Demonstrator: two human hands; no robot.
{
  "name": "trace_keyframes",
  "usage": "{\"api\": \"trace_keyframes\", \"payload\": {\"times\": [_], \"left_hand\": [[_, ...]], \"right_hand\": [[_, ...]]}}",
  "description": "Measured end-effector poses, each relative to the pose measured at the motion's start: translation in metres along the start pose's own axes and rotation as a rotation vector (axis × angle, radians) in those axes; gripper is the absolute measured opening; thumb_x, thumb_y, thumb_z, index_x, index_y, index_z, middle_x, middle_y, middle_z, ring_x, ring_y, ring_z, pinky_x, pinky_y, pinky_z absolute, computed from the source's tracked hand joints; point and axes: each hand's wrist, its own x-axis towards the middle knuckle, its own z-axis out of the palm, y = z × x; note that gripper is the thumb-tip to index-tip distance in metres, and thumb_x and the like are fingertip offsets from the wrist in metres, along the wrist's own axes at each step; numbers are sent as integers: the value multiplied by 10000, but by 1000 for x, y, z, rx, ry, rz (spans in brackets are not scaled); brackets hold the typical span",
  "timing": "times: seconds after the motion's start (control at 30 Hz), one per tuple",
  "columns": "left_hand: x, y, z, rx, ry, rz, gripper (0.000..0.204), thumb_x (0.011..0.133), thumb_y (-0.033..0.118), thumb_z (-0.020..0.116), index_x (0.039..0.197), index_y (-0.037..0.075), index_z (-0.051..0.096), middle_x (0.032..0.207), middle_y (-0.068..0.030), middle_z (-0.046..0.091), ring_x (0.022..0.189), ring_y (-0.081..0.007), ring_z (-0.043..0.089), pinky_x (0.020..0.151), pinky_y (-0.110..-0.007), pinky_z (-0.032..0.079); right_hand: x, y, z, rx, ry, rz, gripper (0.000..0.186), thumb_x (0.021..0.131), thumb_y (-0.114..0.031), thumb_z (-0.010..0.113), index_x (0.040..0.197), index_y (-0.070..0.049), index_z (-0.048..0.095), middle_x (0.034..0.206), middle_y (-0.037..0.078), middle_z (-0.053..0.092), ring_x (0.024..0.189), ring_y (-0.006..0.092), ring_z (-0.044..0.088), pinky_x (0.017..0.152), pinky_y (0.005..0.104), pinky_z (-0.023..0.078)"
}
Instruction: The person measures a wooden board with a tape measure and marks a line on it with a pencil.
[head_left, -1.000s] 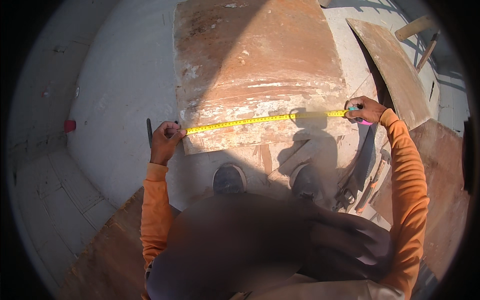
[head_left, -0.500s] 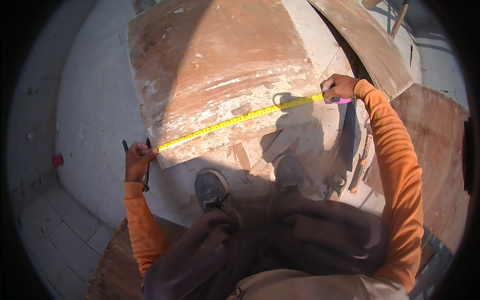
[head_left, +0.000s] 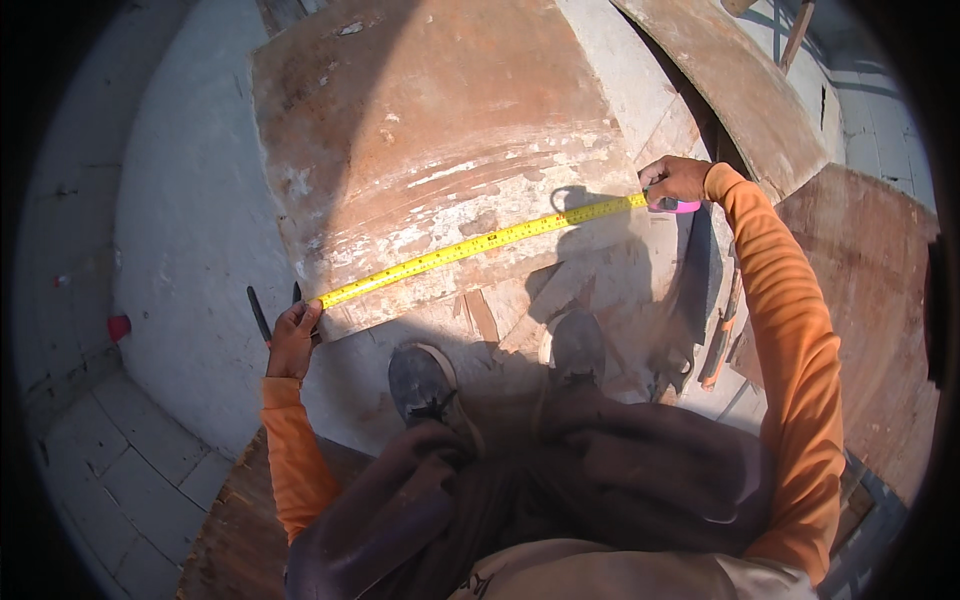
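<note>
My left hand (head_left: 293, 335) pinches the end of the yellow measuring tape (head_left: 440, 255) at the lower left corner of a weathered, paint-flecked plywood board (head_left: 430, 100). My right hand (head_left: 678, 182) grips the pink tape case (head_left: 685, 205) at the board's right side, with the blade stretched between both hands. Just beyond my left hand lies a dark long-handled tool (head_left: 258, 312), partly hidden. Right of the board, below my right hand, are a dark saw blade (head_left: 692, 275) and an orange-handled tool (head_left: 718, 348). A shadow falls across part of the board.
More plywood sheets lie at the upper right (head_left: 740, 90), right (head_left: 860, 310) and lower left (head_left: 230, 520). My shoes (head_left: 420, 380) stand below the board among wood scraps. A small red object (head_left: 119, 326) sits at the left. A post (head_left: 795, 35) stands at the upper right.
The view has turned, so the board appears further left and the tape more slanted. My left hand has shifted slightly at the board's corner; both hands keep hold of the tape.
</note>
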Motion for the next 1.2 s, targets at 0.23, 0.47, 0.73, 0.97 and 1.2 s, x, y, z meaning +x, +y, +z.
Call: {"api": "trace_keyframes", "payload": {"times": [0.23,0.47,0.73,0.97,1.2], "left_hand": [[12,-43,13,-262,-33,209,392,1081,265,560,1331,-38,549,1252,-102,660,1101,-145,631,979,-289,497],[9,-45,33,-371,95,358,432,1061,272,591,1350,-45,537,1266,-119,657,1119,-175,634,1014,-303,479],[32,-57,34,-334,133,413,369,1058,221,556,1307,-51,575,1205,-106,673,1084,-174,645,971,-330,503],[50,-56,38,-311,142,433,307,1061,186,539,1259,-38,607,1160,-84,683,1035,-171,653,950,-329,507],[41,-61,34,-281,141,403,336,1073,221,545,1286,-37,578,1181,-97,678,1074,-174,645,967,-335,499]], "right_hand": [[14,32,8,341,-16,-108,177,818,-119,717,969,-26,710,913,30,710,892,154,620,868,307,480],[0,19,10,209,30,-119,196,865,-70,682,1034,-4,759,904,13,736,826,101,629,801,257,503],[-5,29,13,49,221,-198,211,834,-147,701,976,-8,770,871,22,742,779,100,628,765,249,498],[-18,25,11,-160,286,-166,263,861,-287,644,973,-112,804,880,32,756,775,191,631,774,331,510],[-1,17,24,2,288,-79,188,809,-256,707,930,-134,783,829,7,724,741,177,619,692,342,513]]}}
